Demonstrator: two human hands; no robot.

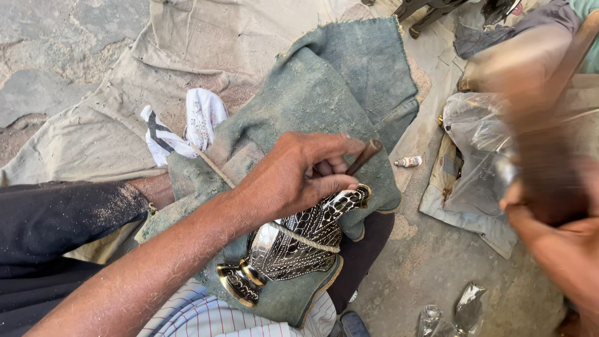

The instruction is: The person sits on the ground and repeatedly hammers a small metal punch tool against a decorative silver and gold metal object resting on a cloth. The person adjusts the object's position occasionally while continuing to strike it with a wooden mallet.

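A small white tube (409,161) with a red end lies right of centre on the dusty floor (437,262), and a crumpled clear plastic bag (477,153) sits on a grey cloth at the right edge; a white patterned rag (187,125) lies at left centre. The green cloth (324,81) over my lap ends in a frayed edge just left of the tube, with bare floor open at lower right. My left hand (293,178) has its fingers clamped on a dark punch (365,156), slanting up to the right, its lower end hidden behind my fingers at the engraved metal vase (293,246). The vase lies on the cloth at lower centre, long axis running from its foot at lower left to its mouth at upper right, a cord (306,240) across its body. My right hand (555,231) is blurred at the right edge; I cannot tell its grip.
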